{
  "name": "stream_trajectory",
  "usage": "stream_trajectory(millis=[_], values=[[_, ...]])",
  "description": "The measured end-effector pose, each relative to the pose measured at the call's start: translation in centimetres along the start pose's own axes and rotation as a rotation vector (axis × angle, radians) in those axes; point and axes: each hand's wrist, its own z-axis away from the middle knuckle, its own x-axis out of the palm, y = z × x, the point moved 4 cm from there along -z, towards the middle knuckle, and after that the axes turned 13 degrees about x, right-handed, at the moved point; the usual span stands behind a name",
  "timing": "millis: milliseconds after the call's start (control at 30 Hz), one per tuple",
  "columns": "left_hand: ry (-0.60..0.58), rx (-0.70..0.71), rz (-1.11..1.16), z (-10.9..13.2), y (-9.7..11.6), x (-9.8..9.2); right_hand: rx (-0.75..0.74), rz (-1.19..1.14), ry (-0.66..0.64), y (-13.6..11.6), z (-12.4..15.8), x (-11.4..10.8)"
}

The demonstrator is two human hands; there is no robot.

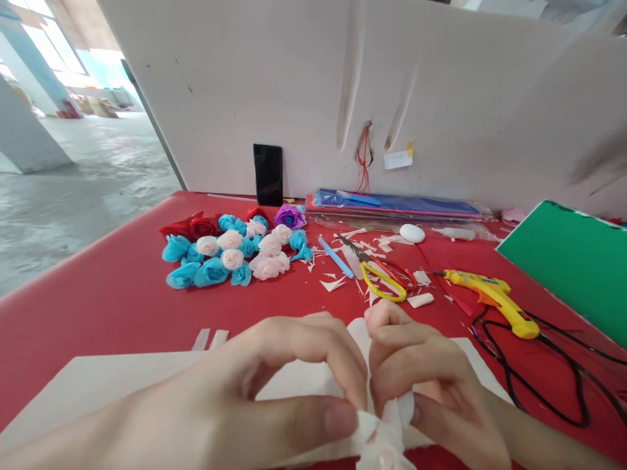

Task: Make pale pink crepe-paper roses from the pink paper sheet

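The red, smooth-topped table (112, 294) carries a group of blue, red, purple and pale pink ruffled flowers (230, 251) at the far left. A black rectangular phone (268, 175) stands upright behind them, against the off-white panel (235, 78). Right of the flowers lie a slim blue stick (336, 257), white angular scraps (333, 284) and scissors with yellow and red handle loops (385, 282); the scraps crowd around the blades. A yellow glue gun (490, 297) lies farther right, its looped black cord (507, 382) near the right forearm. A flat green board (580, 271) occupies the right edge. A flat white sheet (98, 373) extends beneath both hands, which partly cover it. The thin, folded white paper piece (385, 452), with petal-like layers, is at the near edge of view, between the hands. The left hand (230, 398) and right hand (441, 372) each pinch it; both grips are narrow, fingertips close together.
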Motion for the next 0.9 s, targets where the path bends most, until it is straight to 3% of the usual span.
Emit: stream_trajectory(millis=[100,233,500,767,900], values=[[-0.01,0.062,0.16,-0.3,-0.7,0.4,0.02,-0.052,-0.014,0.3,0.0,0.2],[-0.051,0.212,-0.046,-0.3,-0.8,0.6,0.016,-0.095,-0.083,0.9,-0.2,0.6],[-0.143,0.233,-0.342,-0.7,1.0,0.3,0.095,-0.046,-0.134,1.3,0.0,0.8],[-0.088,0.242,-0.208,-0.6,0.6,0.7,0.126,-0.099,-0.181,1.2,0.1,1.4],[-0.11,0.223,-0.211,-0.6,0.5,0.5,0.144,-0.16,-0.134,1.4,0.1,0.8]])
